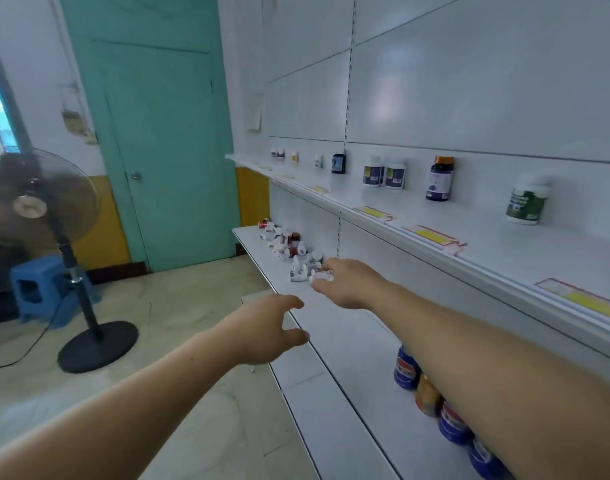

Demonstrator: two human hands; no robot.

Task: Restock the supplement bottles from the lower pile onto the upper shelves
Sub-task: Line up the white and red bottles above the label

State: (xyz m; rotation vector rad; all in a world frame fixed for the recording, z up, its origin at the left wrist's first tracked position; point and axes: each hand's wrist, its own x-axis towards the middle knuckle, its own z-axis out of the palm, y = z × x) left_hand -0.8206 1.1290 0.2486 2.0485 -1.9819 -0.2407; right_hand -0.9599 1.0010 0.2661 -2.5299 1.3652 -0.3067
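A pile of small white and brown supplement bottles point(289, 245) lies on the lower shelf point(334, 344) near its far end. My right hand point(348, 282) reaches to the pile's near edge, and its fingertips curl round a small white bottle point(322, 277). Short of the pile, my left hand point(265, 327) hovers over the shelf's front edge with fingers spread, holding nothing. The upper shelf point(487, 247) carries spaced bottles: a white pair with dark labels point(383, 173), a dark purple bottle point(441, 180) and a white and green bottle point(526, 202).
Blue and orange bottles point(405, 367) stand in a row at the back of the lower shelf, partly under my right forearm. A standing fan point(37, 202) and a blue stool point(37, 285) are on the floor at the left. A teal door point(158, 133) is beyond.
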